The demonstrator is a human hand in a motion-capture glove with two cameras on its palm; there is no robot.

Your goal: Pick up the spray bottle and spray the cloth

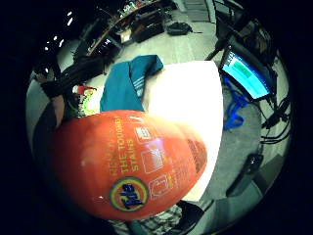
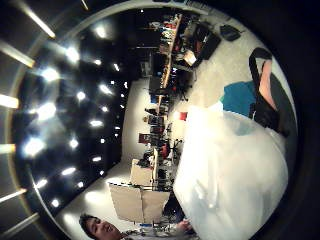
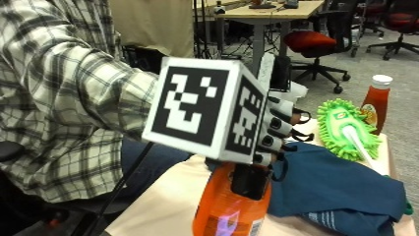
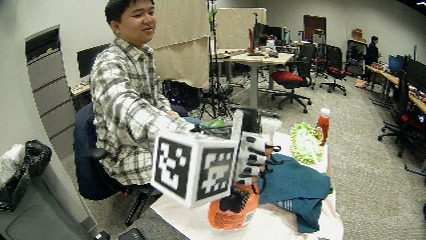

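The gloved right hand [image 3: 275, 130] seems curled around the top of the orange Tide spray bottle [image 3: 230, 209], beside the teal cloth [image 3: 337, 189] on the table [image 4: 266, 225].

light: bright ceiling lamps [image 2: 42, 75] | glare: table [image 1: 190, 93] washed out | palm views: edges dark

The spray bottle [image 3: 230, 211] was cut off by the outside view's lower edge, and its head was hidden behind the right hand [image 3: 278, 130]. The grip of the fingers could not be seen.
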